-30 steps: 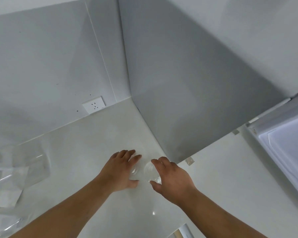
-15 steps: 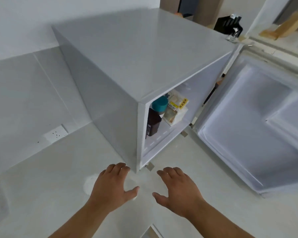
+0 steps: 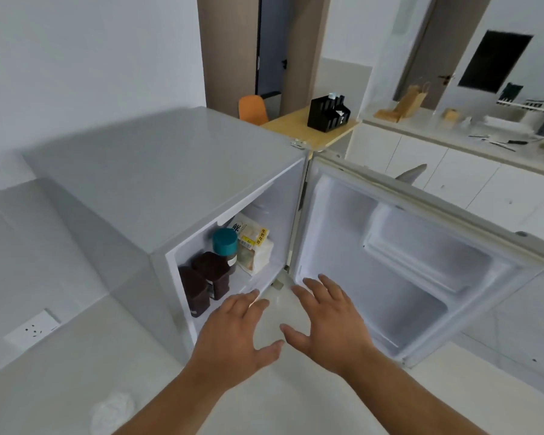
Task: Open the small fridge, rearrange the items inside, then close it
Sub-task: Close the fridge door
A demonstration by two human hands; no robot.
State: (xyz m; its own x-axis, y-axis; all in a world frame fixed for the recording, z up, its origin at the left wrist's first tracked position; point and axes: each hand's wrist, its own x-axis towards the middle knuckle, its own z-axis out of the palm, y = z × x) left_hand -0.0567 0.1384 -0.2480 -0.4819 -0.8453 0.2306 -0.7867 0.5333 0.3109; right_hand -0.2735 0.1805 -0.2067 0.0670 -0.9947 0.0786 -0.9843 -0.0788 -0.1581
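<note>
Small fridge (image 3: 157,180) on the counter (image 3: 76,365), door (image 3: 405,262) swung wide, view now raised from the corner, both hands empty, left hand (image 3: 236,337) and right hand (image 3: 330,324) spread flat, nearer the opening than before, dark jars (image 3: 204,284), teal-capped bottle (image 3: 225,243) and packet (image 3: 253,246) inside.

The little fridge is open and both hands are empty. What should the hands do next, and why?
Probably reach the left hand into the fridge for the nearest dark brown jar. The door already stands wide open, both hands hover open just outside, and that jar sits closest to the front edge. The right hand could go for the teal-lidded bottle behind.
</note>
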